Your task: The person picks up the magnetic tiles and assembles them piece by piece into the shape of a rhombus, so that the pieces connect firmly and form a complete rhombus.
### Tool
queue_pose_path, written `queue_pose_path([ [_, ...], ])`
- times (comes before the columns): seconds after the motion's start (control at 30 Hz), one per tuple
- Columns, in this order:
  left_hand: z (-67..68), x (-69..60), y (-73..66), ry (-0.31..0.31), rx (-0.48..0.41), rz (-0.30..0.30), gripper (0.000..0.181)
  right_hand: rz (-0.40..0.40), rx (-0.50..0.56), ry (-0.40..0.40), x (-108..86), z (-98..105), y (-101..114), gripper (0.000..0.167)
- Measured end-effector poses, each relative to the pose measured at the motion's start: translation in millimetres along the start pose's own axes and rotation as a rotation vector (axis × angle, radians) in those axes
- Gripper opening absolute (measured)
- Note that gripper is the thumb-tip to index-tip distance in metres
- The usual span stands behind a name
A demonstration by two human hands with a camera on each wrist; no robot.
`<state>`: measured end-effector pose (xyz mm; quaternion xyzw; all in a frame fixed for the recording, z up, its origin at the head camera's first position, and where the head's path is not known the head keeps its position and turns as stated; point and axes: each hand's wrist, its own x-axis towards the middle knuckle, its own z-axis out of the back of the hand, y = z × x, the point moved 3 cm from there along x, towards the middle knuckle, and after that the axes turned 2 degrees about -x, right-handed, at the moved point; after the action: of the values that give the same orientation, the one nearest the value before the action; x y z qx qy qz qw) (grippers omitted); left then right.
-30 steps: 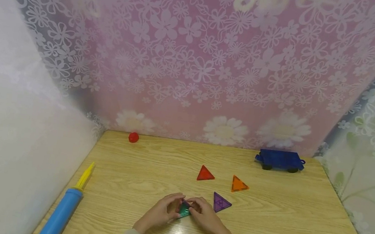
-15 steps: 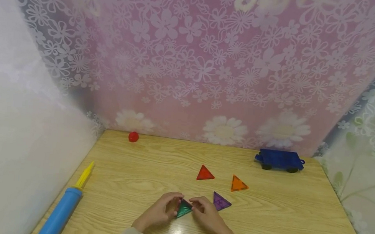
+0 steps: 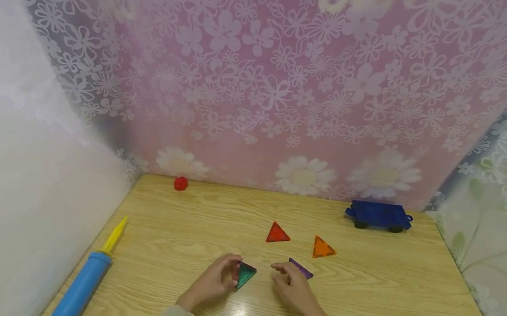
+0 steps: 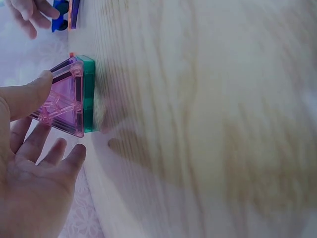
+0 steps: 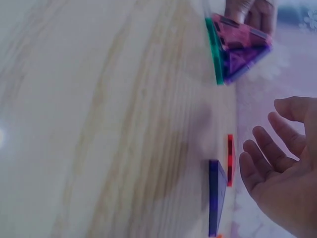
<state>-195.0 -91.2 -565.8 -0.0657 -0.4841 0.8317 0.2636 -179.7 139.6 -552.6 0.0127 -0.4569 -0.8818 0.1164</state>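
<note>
My left hand (image 3: 211, 281) pinches a pink triangular magnetic tile (image 4: 63, 101) between thumb and fingers. That tile leans up from the edge of a green triangular magnetic tile (image 3: 246, 276), which lies on the table. A purple tile (image 5: 245, 62) also stands on the green one and meets the pink tile, as the right wrist view shows. To the right, my right hand (image 3: 299, 293) hovers with loosely bent, spread fingers and holds nothing. Just beyond it lies a flat purple triangular tile (image 3: 302, 269), partly covered by the hand in the head view.
A red triangular tile (image 3: 278, 233) and an orange one (image 3: 324, 248) lie farther back. Along the rear edge are a blue wheeled base (image 3: 378, 216) and a small red ball (image 3: 180, 183). A blue and yellow hand pump (image 3: 85, 279) lies along the left edge of the wooden table (image 3: 406, 300).
My right hand has let go of the tile group and moved right, now partly covering the flat purple tile. My left hand has shifted slightly left and back with the joined tiles.
</note>
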Motion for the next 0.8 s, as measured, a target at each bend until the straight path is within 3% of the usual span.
queue_pose_path([
  [0.47, 9.4, -2.1, 5.9, -0.033, -0.009, -0.013, 0.055, -0.082, -0.015, -0.124, -2.5, 25, -20, 0.025],
  [0.8, 11.2, -1.9, 8.1, -0.047, -0.019, 0.065, 0.055, 0.002, -0.126, -0.183, -4.4, 39, -32, 0.026],
])
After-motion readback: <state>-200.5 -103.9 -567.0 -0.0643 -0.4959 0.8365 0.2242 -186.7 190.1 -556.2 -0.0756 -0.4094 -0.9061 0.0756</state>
